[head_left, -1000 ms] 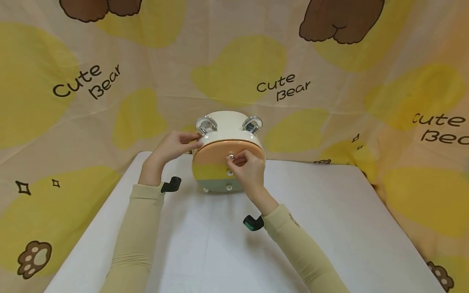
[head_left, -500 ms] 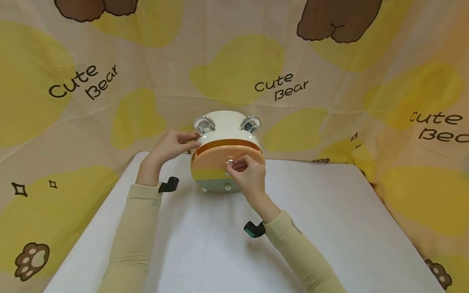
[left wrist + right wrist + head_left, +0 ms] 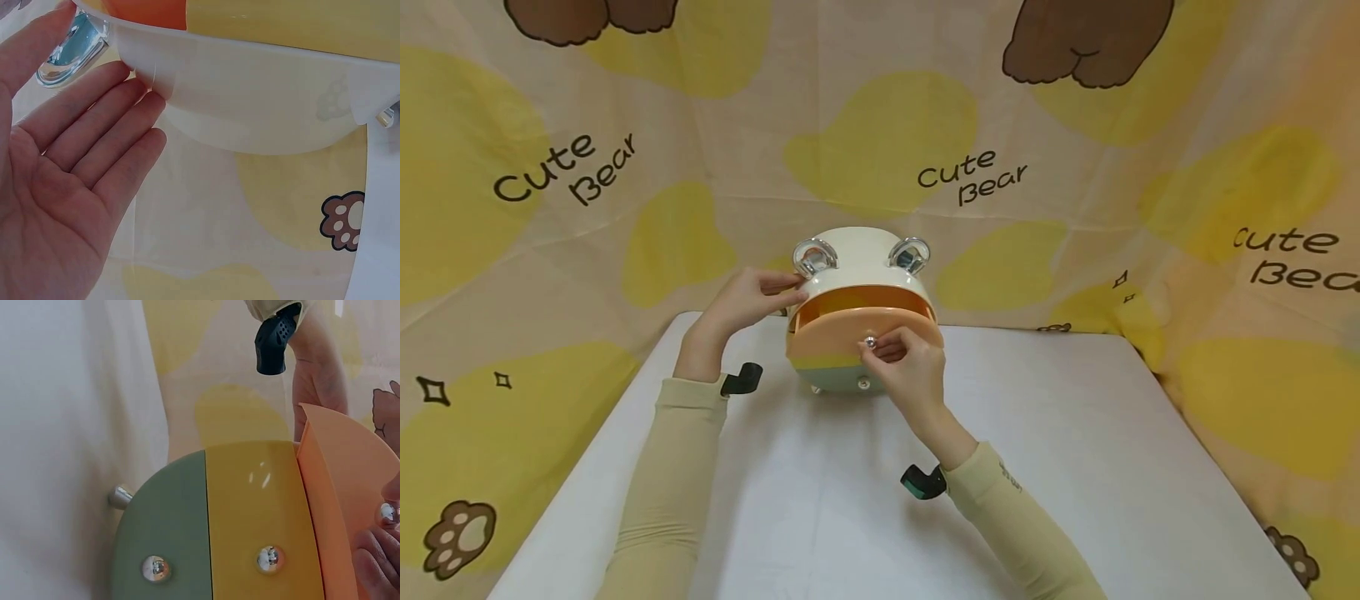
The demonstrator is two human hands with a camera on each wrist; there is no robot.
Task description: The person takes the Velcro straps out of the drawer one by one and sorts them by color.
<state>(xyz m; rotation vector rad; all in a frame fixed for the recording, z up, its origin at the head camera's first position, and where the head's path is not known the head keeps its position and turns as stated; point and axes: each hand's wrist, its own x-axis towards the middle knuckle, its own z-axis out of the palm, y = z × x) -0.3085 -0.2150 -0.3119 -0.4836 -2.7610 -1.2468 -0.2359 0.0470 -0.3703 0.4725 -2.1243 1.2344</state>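
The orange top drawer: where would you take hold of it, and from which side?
Probably best by its silver knob, pinched from the front: the knob is small, round and juts out from the smooth face of the orange top drawer. The right hand pinches it that way, while the left hand touches the side of the white cabinet.

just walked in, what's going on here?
A person's right hand is pinching the silver knob of the orange top drawer, which stands partly open. The left hand touches the side of the cream cabinet, close to one silver ear. The yellow drawer and green drawer below look closed.
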